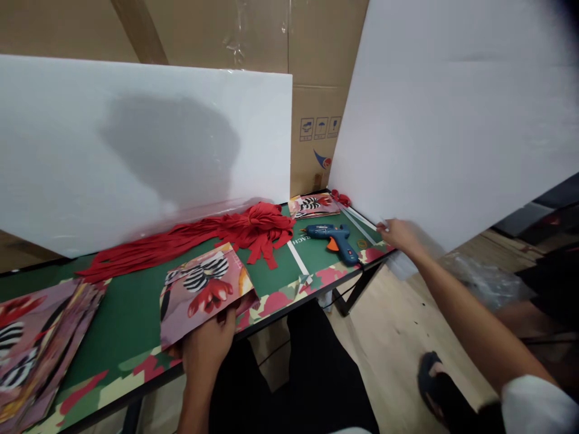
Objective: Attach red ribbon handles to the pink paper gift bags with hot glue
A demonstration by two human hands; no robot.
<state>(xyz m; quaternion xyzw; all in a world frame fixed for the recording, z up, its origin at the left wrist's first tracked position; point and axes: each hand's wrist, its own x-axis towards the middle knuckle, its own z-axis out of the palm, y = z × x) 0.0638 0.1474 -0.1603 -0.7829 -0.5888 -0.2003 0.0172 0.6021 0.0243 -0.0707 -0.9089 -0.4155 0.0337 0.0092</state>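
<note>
My left hand [210,339] grips the near edge of a printed folded paper piece [205,289], with some fingers hidden beneath it. Zebra stripes and red flowers cover its pink face, and its layers part at the right. My right hand [398,234] reaches to the table's right end, its fingertips pinched at the end of a thin white strip [359,226]. Between my hands lies a blue glue gun [332,235] with an orange trigger, its nozzle towards the left. Behind the held paper, a heap of red ribbons [253,226] stretches along the table.
A stack of similar printed papers [40,343] sits at the left of the green table [122,313]. More printed paper [314,205] lies at the back right. White boards [257,132] and a cardboard box [316,90] stand behind. Another person's foot [432,380] shows on the floor.
</note>
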